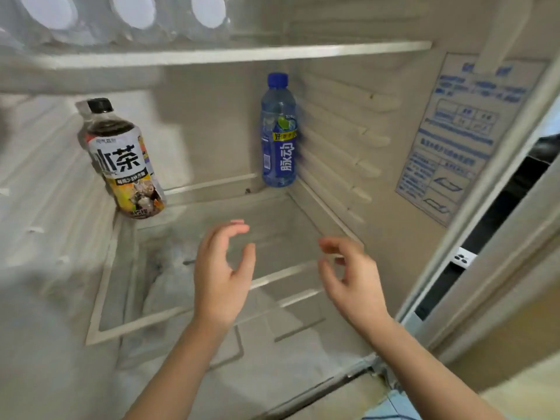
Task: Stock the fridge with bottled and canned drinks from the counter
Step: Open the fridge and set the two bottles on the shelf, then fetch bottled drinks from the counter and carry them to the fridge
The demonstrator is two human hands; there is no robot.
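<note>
**Fridge interior: two drinks shelved, both hands empty**

White fridge cavity, glass shelf (272, 213) at mid-height. Tea bottle (127, 159) standing at the back left corner, close to the side wall. Blue bottle (278, 131) upright at the back right corner, against the ribbed wall. Well apart, bare glass between. Left hand (222, 274) and right hand (348, 274) low over the shelf front, holding nothing, fingers loosely curled, palms turned toward each other.

Probably the moment to go back for more from the counter. Carry one drink per hand, gripped round the body rather than the cap. Fill inward from each corner along the back row, keeping the front free for cans. Lower gently onto the glass without nudging the standing pair.

Tea bottle squat and broad, black cap, dark liquid, white-and-yellow label. Blue bottle slimmer and taller, translucent, blue cap and wrap.

Above, upper shelf (242, 54) with clear bottles (133, 10), round white ends forward. Blue-printed sticker (460, 131) on the right wall.
</note>
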